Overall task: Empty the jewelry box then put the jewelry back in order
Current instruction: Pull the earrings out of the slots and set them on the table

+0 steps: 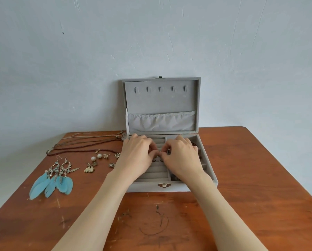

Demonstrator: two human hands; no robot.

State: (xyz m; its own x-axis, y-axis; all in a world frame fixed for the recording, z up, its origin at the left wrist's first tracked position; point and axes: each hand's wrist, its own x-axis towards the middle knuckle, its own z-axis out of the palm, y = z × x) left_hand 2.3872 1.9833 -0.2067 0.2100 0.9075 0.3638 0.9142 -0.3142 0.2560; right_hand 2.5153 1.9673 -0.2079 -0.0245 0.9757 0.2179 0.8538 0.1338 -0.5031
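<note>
Jewelry box [177, 187] open, small earrings [157, 160] in ring slots

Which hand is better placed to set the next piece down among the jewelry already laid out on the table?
Left. The left hand is on the box's left side, nearest the feather earrings and necklaces. The right hand would have to cross over it.

A home room: a worn wooden table [242, 169] stands against a pale painted wall [151, 42], behind the fingers.

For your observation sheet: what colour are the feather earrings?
Light blue feather earrings, head view.
</note>
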